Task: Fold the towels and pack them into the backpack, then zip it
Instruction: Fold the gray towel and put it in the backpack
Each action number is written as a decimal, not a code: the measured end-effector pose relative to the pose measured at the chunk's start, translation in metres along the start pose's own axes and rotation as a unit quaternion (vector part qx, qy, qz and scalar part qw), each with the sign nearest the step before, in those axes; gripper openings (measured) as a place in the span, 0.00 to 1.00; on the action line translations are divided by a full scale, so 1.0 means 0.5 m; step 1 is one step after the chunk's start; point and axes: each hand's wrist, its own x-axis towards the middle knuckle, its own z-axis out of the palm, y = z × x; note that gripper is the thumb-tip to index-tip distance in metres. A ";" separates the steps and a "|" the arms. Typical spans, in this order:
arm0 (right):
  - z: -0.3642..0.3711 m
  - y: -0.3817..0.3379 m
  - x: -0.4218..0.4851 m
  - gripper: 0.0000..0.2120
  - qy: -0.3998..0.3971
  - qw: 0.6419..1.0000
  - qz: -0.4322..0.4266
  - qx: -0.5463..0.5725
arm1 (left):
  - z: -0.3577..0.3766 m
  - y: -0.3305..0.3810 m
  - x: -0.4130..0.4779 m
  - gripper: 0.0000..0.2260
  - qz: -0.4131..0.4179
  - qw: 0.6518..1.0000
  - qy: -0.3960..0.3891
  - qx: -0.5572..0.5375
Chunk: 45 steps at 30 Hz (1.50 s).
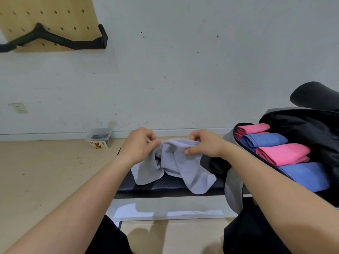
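On the black bench point(165, 183), one grey towel point(176, 162) hangs crumpled, its top edge pinched by the left hand point(139, 143) and the right hand point(205, 143). Just right, the open backpack point(302, 125) holds two pink towels point(282, 153) and two blue towels point(264, 140). Bare floor point(45, 171) lies to the left.

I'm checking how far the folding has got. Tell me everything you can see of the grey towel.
The grey towel is pale, soft, terry-like cloth, crumpled and not yet folded. The left hand and the right hand each pinch its upper edge and hold the middle up. Both ends droop onto the black bench pad. It lies beside the open backpack, not in it.
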 end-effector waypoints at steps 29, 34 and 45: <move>0.117 0.008 0.058 0.11 0.102 0.965 -0.062 0.233 | 0.093 -0.002 0.013 0.12 -0.025 0.954 0.013 -0.297; 0.126 0.015 0.088 0.06 0.155 0.950 -0.052 0.268 | 0.102 -0.014 0.025 0.15 -0.036 0.945 -0.001 -0.325; 0.131 0.026 0.094 0.05 0.158 0.958 -0.048 0.235 | 0.109 -0.035 0.033 0.05 0.011 0.978 0.064 -0.196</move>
